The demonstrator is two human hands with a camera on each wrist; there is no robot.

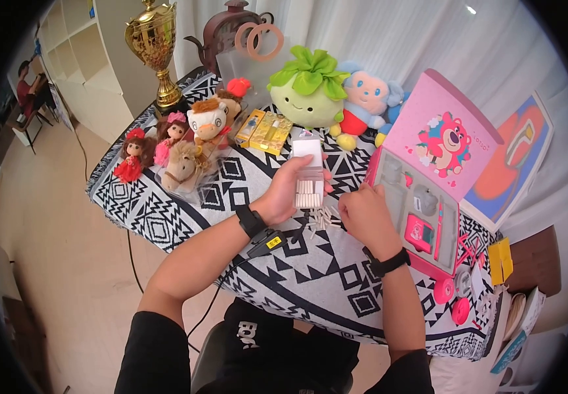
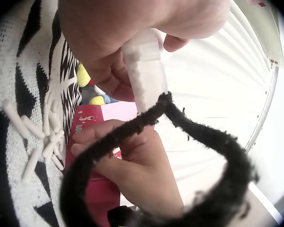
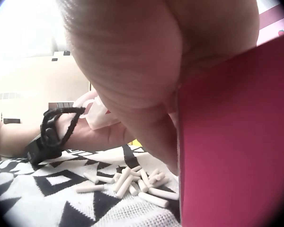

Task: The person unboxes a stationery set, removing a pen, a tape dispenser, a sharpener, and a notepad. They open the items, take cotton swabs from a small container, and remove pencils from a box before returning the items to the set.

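Observation:
My left hand (image 1: 288, 185) grips a small clear plastic box (image 1: 309, 173) with its lid up, the thumb lying across it. Short white sticks (image 1: 307, 199) stand in a row in the box's lower part. Below it, a loose pile of similar white sticks (image 3: 132, 182) lies on the patterned cloth. Just right of that pile, my right hand (image 1: 367, 213) hangs with bent fingers, beside the pink box's near side. In the left wrist view its fingertips (image 2: 76, 149) come close together; I cannot tell whether they pinch anything.
On the right stands an open pink gift box (image 1: 421, 217) with a bear on its lid. Plush toys (image 1: 307, 98), yellow boxes (image 1: 264, 131), dolls (image 1: 136, 157), a gold trophy (image 1: 156, 46) and a teapot (image 1: 228, 36) line the back and left. Pink pieces (image 1: 460, 310) lie front right.

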